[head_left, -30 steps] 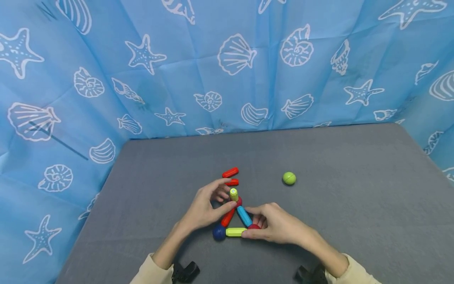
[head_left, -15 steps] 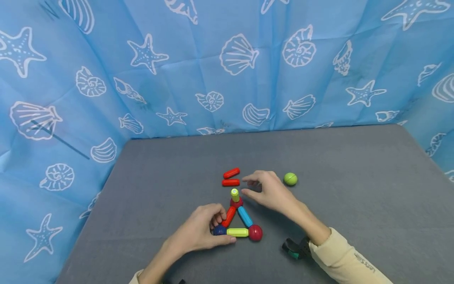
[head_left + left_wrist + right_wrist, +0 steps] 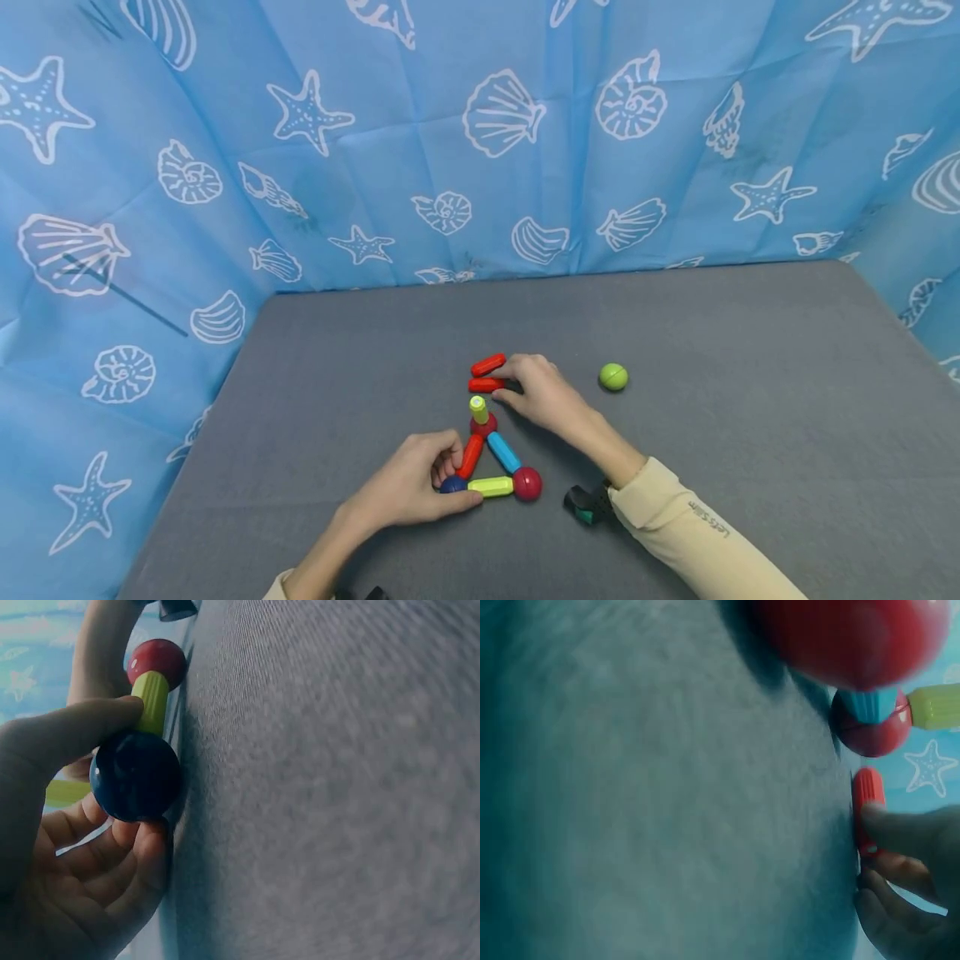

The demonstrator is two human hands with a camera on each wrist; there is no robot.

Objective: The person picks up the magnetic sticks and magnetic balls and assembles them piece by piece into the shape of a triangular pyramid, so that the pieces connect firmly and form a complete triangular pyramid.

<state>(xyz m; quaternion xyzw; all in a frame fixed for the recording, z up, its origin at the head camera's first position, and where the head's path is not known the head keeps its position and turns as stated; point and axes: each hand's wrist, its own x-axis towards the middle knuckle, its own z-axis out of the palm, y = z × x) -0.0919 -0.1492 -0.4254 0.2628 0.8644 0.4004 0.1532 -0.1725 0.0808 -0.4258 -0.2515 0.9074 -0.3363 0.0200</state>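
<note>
My right hand [image 3: 536, 396] is at the nearer loose red rod [image 3: 482, 385], thumb and forefinger set about its right end; whether they pinch it, I cannot tell. The rod lies leftward of my palm, long axis running left to right, well apart from my left hand [image 3: 412, 479]. Finish: glossy red, ridged lengthwise. A second red rod [image 3: 487, 364] lies just beyond, slanted. My left fingers grip the blue ball [image 3: 135, 776].

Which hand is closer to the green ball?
The right hand. It's by two loose red sticks, to the left of the green ball. The left hand is farther away, touching the blue ball.
</note>
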